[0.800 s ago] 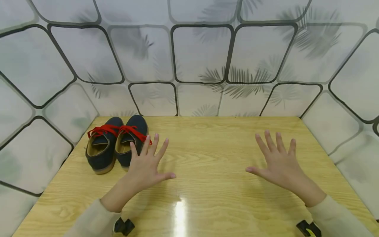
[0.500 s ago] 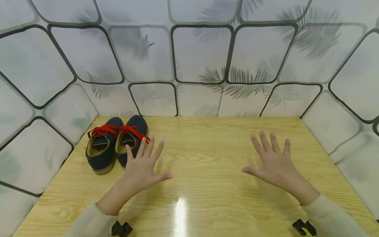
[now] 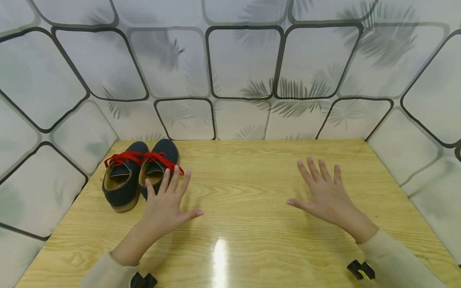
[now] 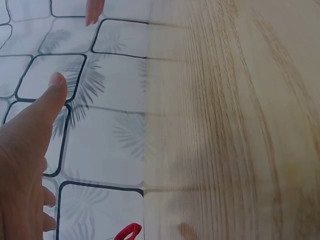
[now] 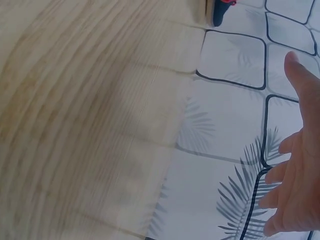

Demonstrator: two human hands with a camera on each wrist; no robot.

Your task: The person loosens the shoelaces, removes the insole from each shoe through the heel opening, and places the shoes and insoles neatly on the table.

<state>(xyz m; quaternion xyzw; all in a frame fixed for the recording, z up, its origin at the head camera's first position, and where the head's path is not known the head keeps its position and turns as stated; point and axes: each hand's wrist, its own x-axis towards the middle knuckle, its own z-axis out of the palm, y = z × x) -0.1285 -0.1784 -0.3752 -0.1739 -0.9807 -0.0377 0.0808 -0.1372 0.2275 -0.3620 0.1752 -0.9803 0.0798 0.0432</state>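
Observation:
Two dark navy shoes with red laces stand side by side at the table's far left, toes toward the back wall: the left shoe [image 3: 122,196] and the right shoe [image 3: 165,150]. My left hand [image 3: 163,210] hovers over the table with fingers spread, its fingertips overlapping the right shoe in the head view; it holds nothing. Out on the right side, my right hand [image 3: 325,200] is also spread above the wood, holding nothing. A bit of red lace [image 4: 129,231] shows at the bottom of the left wrist view. Part of a shoe [image 5: 219,12] appears atop the right wrist view.
The light wooden table [image 3: 245,184] reaches back to a patterned wall [image 3: 245,64] with black outlines and palm leaves. Similar panels flank it on the left and right. Small black devices sit at both cuffs, such as the right one [image 3: 361,270].
Both hands have drifted left, the right one somewhat more, with fingers still spread. The head view has shifted slightly. The shoes stay where they were on the table.

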